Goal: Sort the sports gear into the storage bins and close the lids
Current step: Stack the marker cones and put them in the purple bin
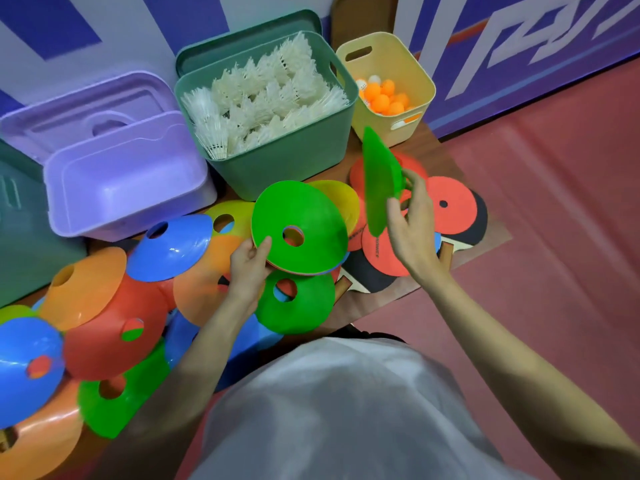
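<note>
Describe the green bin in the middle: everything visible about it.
The green bin is a muted green, matte plastic tub with rounded corners, a thick rolled rim and a handle slot in its right wall. It stands upright and open, heaped with white shuttlecocks. Its matching green lid stands propped behind it against the wall. The purple bin sits to its left and the yellow bin of orange balls to its right, both close; contact cannot be told. Neither hand touches it.

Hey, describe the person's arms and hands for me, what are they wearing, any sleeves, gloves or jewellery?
Both forearms are bare right down to the wrists, with no sleeve reaching them. The left hand and right hand wear no gloves, and no watch, bracelet or ring shows. The only clothing in view is a plain, light grey-white top on the torso, without visible markings.
</note>
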`<state>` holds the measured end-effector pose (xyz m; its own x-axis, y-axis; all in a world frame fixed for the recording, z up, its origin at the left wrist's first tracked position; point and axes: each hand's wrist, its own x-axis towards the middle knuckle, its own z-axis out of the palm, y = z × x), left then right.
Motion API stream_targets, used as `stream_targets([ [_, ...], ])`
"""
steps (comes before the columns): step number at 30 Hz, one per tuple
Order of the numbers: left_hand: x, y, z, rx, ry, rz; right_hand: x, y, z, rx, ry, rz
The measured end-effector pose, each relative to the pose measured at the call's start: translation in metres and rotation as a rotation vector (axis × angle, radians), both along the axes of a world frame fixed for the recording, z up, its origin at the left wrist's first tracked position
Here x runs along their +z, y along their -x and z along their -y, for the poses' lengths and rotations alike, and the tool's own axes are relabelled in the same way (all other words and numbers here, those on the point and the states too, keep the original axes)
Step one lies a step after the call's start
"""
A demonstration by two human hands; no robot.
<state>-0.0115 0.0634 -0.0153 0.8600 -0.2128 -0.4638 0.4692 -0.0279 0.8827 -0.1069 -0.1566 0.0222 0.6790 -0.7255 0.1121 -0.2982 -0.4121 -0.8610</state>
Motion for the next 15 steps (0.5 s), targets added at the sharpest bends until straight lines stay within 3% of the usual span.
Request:
stream_targets([
  [4, 0.001, 0.0, -0.009, 0.012, 0.022, -0.012, -0.005, -0.01, -0.01, -0.024, -0.074, 0.057],
  [15, 0.0, 0.005, -0.012, 0.003, 0.051, -0.075, -0.044, -0.025, -0.026, 0.172, -0.048, -0.196],
])
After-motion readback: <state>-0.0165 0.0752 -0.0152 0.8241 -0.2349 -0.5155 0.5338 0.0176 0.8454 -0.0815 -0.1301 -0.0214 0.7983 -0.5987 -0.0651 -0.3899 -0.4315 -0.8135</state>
